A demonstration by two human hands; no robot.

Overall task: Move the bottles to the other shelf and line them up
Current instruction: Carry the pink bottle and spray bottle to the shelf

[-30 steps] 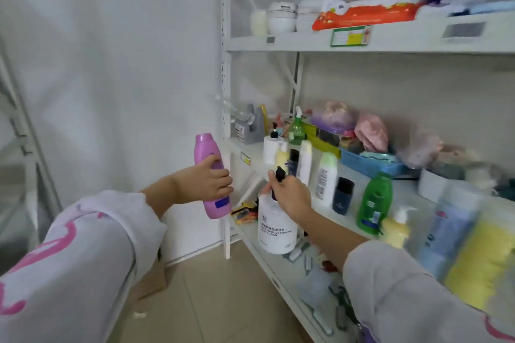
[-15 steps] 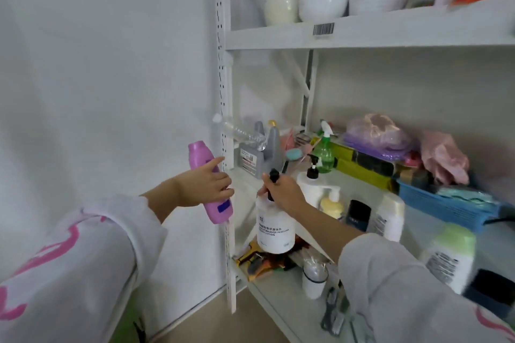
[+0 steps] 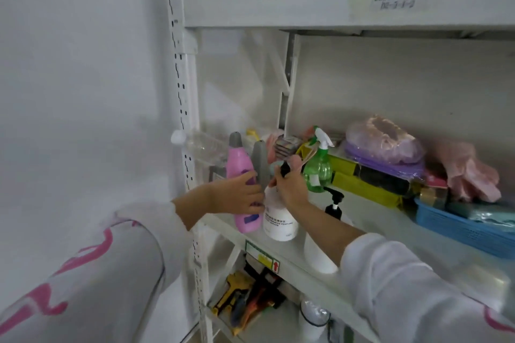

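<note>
My left hand [image 3: 237, 195] grips a pink bottle [image 3: 240, 172] that stands upright at the left front corner of the middle shelf [image 3: 306, 256]. Right beside it, touching, stands a white pump bottle [image 3: 280, 224] with a black pump; my right hand [image 3: 289, 184] is closed around its neck and pump. Another white pump bottle [image 3: 320, 253] with a black pump [image 3: 334, 205] stands to the right, partly hidden by my right forearm. A green spray bottle [image 3: 317, 172] stands further back.
Grey bottles [image 3: 260, 164] and a clear plastic bottle [image 3: 203, 147] sit behind the pink one. Bags, yellow boxes and a blue basket [image 3: 459, 231] fill the shelf's back right. Tools [image 3: 245, 301] lie on the lower shelf. Bowls stand on the upper shelf [image 3: 278, 5].
Both hands have carried their bottles rightward and in from beside the rack onto the middle shelf, where they now stand side by side. The view has moved closer.
</note>
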